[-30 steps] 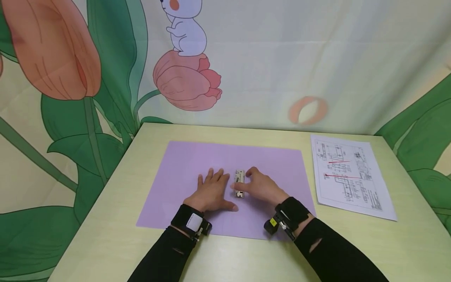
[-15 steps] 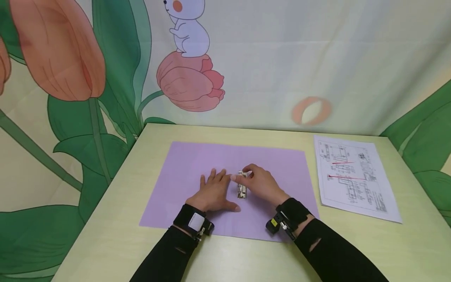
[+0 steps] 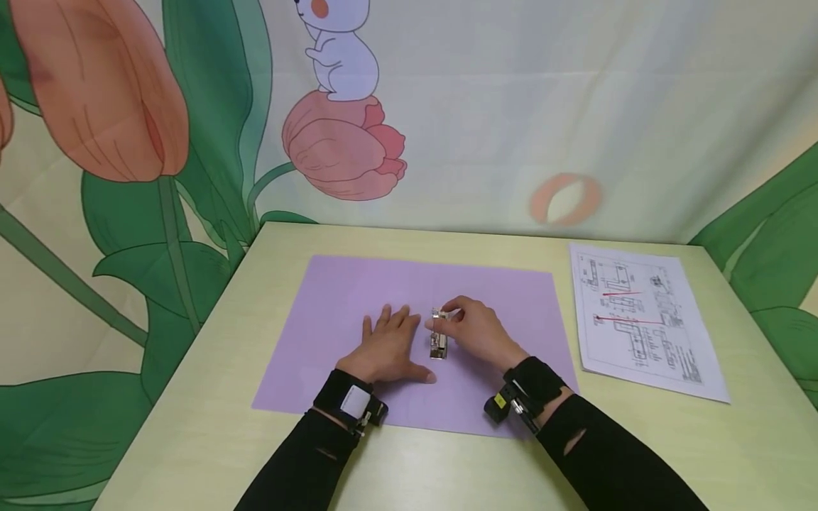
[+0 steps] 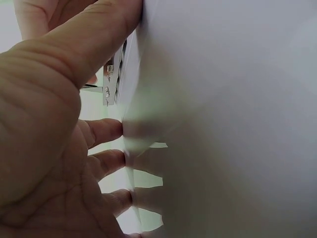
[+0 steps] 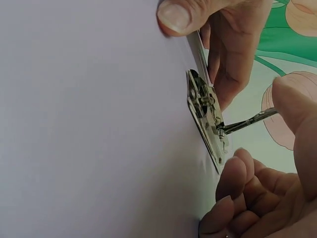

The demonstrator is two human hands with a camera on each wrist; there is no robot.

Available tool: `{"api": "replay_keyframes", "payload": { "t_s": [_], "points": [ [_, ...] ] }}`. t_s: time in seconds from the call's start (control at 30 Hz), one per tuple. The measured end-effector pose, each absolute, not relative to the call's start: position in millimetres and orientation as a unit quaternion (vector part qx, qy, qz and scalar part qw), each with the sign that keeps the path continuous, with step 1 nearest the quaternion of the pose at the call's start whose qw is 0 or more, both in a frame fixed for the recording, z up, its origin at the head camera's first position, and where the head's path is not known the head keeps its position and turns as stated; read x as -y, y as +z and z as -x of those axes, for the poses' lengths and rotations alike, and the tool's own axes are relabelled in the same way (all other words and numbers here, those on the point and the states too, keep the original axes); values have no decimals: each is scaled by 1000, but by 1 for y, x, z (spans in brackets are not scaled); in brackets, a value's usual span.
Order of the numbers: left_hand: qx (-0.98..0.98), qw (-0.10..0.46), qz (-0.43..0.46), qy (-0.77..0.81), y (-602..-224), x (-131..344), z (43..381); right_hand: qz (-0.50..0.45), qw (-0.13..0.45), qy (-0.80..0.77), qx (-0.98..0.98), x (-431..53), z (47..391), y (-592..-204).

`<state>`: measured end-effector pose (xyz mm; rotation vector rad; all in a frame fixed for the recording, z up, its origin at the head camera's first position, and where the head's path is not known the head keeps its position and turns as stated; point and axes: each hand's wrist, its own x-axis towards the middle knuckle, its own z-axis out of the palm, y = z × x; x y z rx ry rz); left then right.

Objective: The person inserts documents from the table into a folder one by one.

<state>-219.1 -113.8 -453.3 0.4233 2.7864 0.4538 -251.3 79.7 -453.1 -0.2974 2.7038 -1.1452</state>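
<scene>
A small, narrow metal mechanism (image 3: 438, 347) lies lengthwise on the purple sheet (image 3: 358, 284). In the right wrist view its thin base plate (image 5: 204, 126) carries springs, and a metal lever (image 5: 247, 121) stands up from it. My right hand (image 3: 481, 332) bends over the far end of the mechanism, with the thumb at the lever's tip and curled fingers at the plate's end. To its left, my left hand (image 3: 385, 353) rests on the sheet, fingers spread and straight. Its thumb points toward the mechanism's near end. Part of the mechanism is hidden under the right hand.
Papers (image 3: 648, 323) printed with technical drawings and red marks lie at the right of the pale wooden table (image 3: 434, 468). A curtain (image 3: 473, 142) with tulip and animal pictures hangs behind the table's back edge. Both wrists wear black straps with cameras.
My right thumb has moved from the middle of the mechanism toward its far end, then slightly rightward, closer to the index finger. My left hand stays in place.
</scene>
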Motion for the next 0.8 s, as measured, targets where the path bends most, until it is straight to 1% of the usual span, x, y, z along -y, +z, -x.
{"api": "replay_keyframes", "payload": {
  "t_s": [0.2, 0.5, 0.8],
  "points": [
    [-967, 146, -144, 154, -453, 114, 220, 71, 92, -396, -911, -82, 260, -449],
    [-965, 151, -146, 158, -451, 112, 220, 25, 75, -360, -930, -82, 276, -450],
    [-966, 148, -144, 157, -453, 114, 220, 1, 71, -365, -928, -79, 279, -457]
  ]
}}
